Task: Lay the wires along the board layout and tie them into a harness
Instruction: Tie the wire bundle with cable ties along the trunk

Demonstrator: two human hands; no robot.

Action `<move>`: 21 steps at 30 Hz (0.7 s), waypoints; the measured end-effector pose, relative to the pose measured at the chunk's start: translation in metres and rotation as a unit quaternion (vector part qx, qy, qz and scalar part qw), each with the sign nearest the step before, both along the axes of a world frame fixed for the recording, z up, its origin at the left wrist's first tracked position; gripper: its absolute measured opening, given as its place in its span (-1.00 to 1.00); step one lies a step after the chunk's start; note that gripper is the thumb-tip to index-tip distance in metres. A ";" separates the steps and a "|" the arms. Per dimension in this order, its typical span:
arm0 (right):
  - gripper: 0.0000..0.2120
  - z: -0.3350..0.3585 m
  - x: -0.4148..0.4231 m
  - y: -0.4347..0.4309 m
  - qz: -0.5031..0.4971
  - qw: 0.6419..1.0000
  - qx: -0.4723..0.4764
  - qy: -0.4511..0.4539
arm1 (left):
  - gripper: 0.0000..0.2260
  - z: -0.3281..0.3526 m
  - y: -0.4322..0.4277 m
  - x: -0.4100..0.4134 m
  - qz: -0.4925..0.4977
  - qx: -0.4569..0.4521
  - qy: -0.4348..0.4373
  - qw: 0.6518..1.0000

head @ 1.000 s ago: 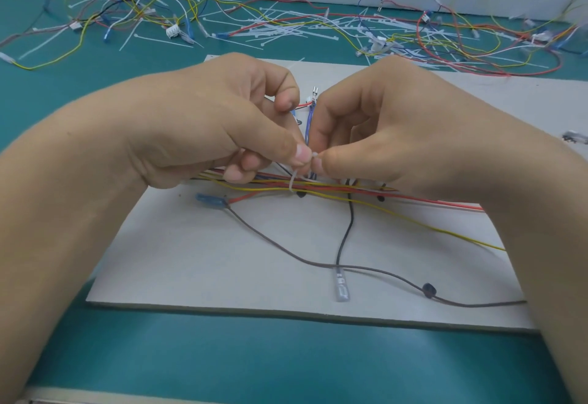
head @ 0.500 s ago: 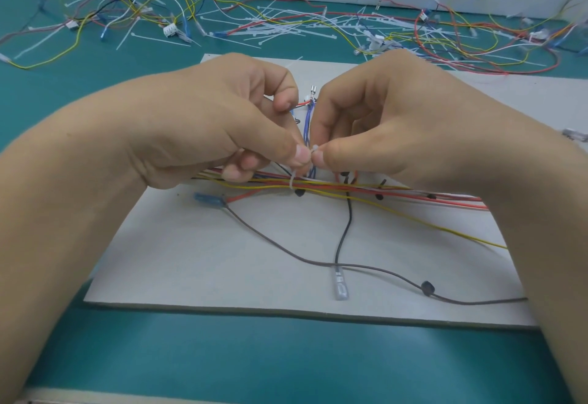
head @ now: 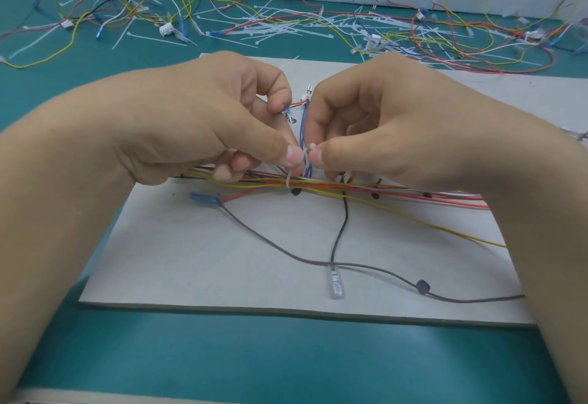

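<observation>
**Two hands pinch a cable tie around a blue wire branch at the middle of the board**

A grey board (head: 191,260) lies on a teal surface (head: 254,359). Both hands meet above the board's centre, thumbs nearly touching. The left hand (head: 206,123) pinches the strap of a white cable tie (head: 312,147) between thumb and forefinger. The right hand (head: 397,126) pinches the tie's small head in the same way. The remaining fingers of both hands are curled.

The tie sits directly between the two thumbs, so neither hand is nearer. It loops around a pair of blue wires (head: 303,126) that run from the centre towards the board's far edge. They cross the main bundle (head: 397,188), which stretches from the left edge to the right edge just below the hands.

The tie's loose tail hangs down on the left hand's side. That hand seems better placed to pull it tight while the right steadies the head. Spare ties (head: 280,26) lie scattered along the surface's far edge.
</observation>
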State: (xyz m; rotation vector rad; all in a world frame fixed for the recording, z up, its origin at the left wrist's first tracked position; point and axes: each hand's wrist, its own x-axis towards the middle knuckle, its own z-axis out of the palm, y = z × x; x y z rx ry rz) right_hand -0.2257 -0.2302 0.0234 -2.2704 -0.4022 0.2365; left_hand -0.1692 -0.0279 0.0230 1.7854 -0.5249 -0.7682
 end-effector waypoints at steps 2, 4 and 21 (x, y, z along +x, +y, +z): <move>-0.94 0.001 0.000 0.000 0.003 1.000 0.005 0.004 | -0.57 0.000 0.000 0.000 -0.005 0.004 -0.001 1.000; -0.92 0.001 0.000 0.000 0.002 1.000 0.008 -0.005 | -0.53 -0.001 0.002 0.002 -0.013 0.014 -0.006 1.000; -0.87 -0.008 -0.005 0.029 -0.067 0.987 -0.002 -0.143 | -0.66 0.000 0.002 0.001 -0.031 0.077 -0.034 0.996</move>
